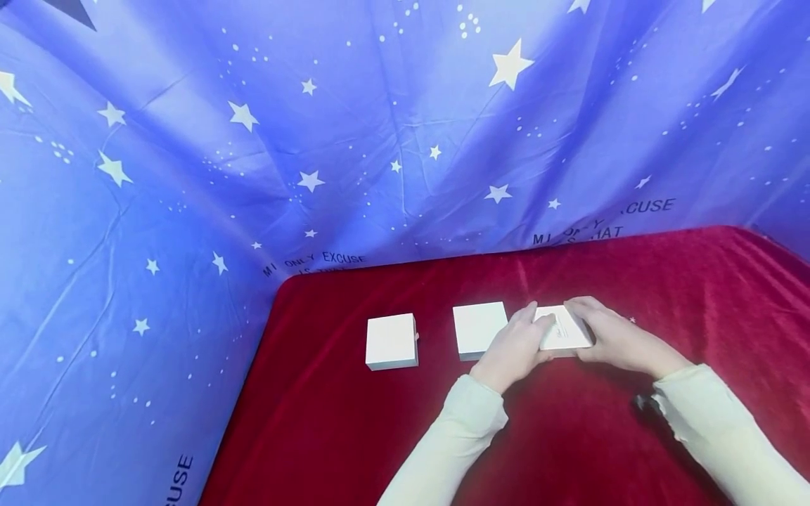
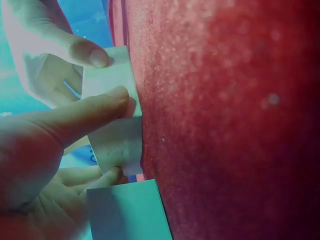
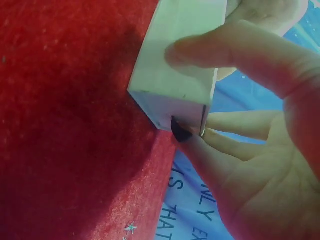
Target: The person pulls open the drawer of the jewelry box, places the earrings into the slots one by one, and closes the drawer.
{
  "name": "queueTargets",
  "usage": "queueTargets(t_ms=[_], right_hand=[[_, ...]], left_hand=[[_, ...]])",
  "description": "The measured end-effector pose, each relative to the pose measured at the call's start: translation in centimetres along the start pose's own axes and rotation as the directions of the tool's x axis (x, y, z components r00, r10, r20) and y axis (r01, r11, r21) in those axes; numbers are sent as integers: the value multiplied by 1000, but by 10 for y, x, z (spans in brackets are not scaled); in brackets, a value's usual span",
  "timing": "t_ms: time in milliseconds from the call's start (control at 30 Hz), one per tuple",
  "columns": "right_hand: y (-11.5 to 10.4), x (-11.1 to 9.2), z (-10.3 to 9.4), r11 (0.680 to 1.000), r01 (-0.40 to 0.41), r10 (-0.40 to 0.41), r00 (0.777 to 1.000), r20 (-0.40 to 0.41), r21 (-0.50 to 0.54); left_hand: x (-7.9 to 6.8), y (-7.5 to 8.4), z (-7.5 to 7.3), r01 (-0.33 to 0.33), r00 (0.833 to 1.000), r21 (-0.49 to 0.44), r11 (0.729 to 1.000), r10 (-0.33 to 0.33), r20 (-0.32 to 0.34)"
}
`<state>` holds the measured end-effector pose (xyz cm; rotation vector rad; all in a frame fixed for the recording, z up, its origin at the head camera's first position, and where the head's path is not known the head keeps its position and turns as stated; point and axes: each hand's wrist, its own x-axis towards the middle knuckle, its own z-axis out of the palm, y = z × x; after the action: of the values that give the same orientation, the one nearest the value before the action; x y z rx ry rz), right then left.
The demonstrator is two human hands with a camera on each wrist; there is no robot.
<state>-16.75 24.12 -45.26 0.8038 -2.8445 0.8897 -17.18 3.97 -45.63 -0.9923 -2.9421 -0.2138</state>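
Both hands hold one white square box (image 1: 560, 336) with small print on its top, low over the red cloth. My left hand (image 1: 514, 349) grips its left side, the thumb lying on the near face (image 2: 107, 75) in the left wrist view. On the right side, my right hand (image 1: 616, 339) has its thumb on the near face and other fingers around the end. A small dark tab (image 3: 180, 131) shows at that end, by a right fingertip. Just left of the left hand is a second white box (image 1: 479, 327), partly hidden by it. Whether the held box touches the cloth I cannot tell.
Farther left sits a third white box (image 1: 391, 341) with a small tab on its right side. Red velvet cloth (image 1: 329, 422) covers the table. A blue star-print curtain (image 1: 380, 140) hangs behind and to the left. A tiny star (image 3: 131, 228) lies on the cloth at right.
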Motion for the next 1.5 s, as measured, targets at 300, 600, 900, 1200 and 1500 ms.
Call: queueTargets(t_ms=[300, 600, 900, 1200, 1500], right_hand=[[-1, 2, -2, 999, -35, 35, 999, 40, -7], [0, 2, -1, 999, -5, 5, 1000, 16, -32], [-9, 3, -3, 999, 28, -28, 1000, -10, -18], [-32, 7, -9, 998, 57, -57, 998, -14, 23], [-52, 17, -4, 996, 90, -90, 995, -50, 4]], left_hand=[[1, 0, 1, 10, 1000, -6, 1000, -10, -3], [-1, -1, 0, 18, 999, 0, 1000, -18, -26], [-2, -1, -2, 12, 997, 47, 999, -9, -78], [-10, -8, -10, 11, 993, 13, 1000, -10, -118], [-26, -23, -18, 34, 987, 11, 999, -32, -159]])
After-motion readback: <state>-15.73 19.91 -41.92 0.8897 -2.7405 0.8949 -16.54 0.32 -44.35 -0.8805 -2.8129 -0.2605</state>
